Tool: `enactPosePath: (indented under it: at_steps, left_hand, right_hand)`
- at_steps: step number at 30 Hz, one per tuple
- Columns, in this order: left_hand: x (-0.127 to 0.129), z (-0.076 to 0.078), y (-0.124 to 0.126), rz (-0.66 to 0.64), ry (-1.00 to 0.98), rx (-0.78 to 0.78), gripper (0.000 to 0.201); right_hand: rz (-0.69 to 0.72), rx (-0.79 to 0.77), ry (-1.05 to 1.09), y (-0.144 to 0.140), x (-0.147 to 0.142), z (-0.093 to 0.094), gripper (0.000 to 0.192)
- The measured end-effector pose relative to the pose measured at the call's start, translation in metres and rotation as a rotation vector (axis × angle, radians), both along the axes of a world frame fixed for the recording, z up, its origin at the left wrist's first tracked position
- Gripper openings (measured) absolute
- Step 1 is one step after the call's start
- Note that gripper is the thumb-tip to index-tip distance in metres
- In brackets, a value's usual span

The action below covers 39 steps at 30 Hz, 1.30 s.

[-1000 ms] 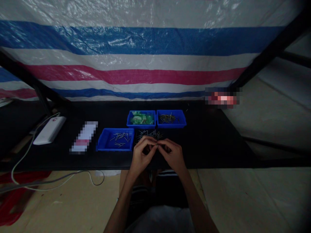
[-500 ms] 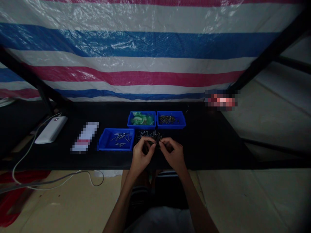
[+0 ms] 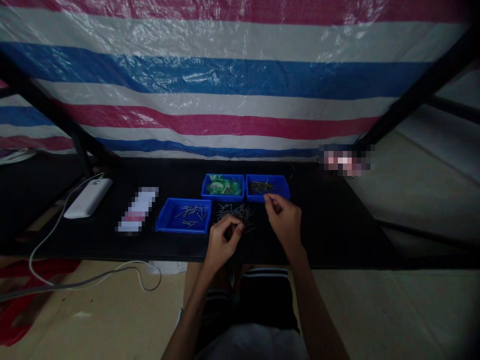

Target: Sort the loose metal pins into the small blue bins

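Observation:
A loose pile of thin metal pieces that look like nails or screws [image 3: 235, 209] lies on the black table. My left hand [image 3: 224, 239] is at the near side of this pile, thumb and forefinger pinched; whatever sits between them is too small to make out. My right hand [image 3: 285, 220] is held just in front of the right blue bin [image 3: 279, 189], its fingertips also pinched near the rim, and their contents cannot be made out. Inside that bin are brassy thin pieces [image 3: 261, 187]. A left blue bin [image 3: 167, 216] contains several silvery thin pieces [image 3: 193, 214].
Behind the pile stands a blue bin [image 3: 204, 192] with green plastic packets [image 3: 225, 186]. Leftward are a blurred-out flat object [image 3: 138, 210] and a white power bank [image 3: 89, 198] with a cable. A striped plastic sheet [image 3: 225, 120] hangs behind the table, between black frame bars.
My right hand has parted from the left and moved right and forward to the right bin. My left hand stays by the pile. The whole view has shifted slightly.

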State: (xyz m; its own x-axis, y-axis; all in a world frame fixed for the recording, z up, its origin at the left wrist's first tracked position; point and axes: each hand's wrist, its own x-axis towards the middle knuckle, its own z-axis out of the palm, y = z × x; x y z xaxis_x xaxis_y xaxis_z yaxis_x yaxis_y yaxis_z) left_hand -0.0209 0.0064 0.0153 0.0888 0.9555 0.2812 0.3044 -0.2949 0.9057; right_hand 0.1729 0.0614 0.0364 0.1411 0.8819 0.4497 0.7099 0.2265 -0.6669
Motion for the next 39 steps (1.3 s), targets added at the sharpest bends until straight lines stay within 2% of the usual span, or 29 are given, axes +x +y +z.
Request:
enactPosePath:
  at_steps: [2, 5, 13, 18, 24, 27, 31, 39]
  left_hand:
    - [0.000, 0.000, 0.000, -0.004, 0.004, -0.008, 0.023]
    - [0.000, 0.000, -0.001, -0.012, 0.017, -0.019, 0.025]
    - [-0.001, -0.002, 0.000, 0.032, -0.004, -0.015, 0.028]
    - [-0.001, -0.005, 0.001, 0.043, -0.001, -0.001, 0.028]
    - [0.001, -0.007, 0.002, 0.067, -0.036, -0.010, 0.013]
    - [0.001, -0.009, 0.003, 0.042, -0.048, -0.013, 0.013]
    - [-0.001, -0.011, 0.003, 0.121, -0.129, -0.026, 0.017]
    - [-0.002, -0.014, 0.000, 0.147, -0.122, -0.019, 0.017]
  right_hand:
    - [0.134, -0.036, -0.021, -0.018, -0.005, -0.015, 0.021]
    - [0.262, -0.122, -0.076, -0.038, -0.008, -0.031, 0.017]
    - [0.462, -0.210, -0.014, -0.049, 0.001, -0.038, 0.018]
    - [0.500, -0.229, 0.028, -0.048, 0.002, -0.036, 0.010]
    - [0.489, -0.184, 0.174, -0.049, -0.014, -0.028, 0.008]
    - [0.496, -0.134, 0.223, -0.047, -0.028, -0.028, 0.007]
    - [0.474, -0.115, 0.271, -0.045, -0.040, -0.031, 0.006]
    - [0.455, -0.108, 0.278, -0.051, -0.038, -0.030, 0.010]
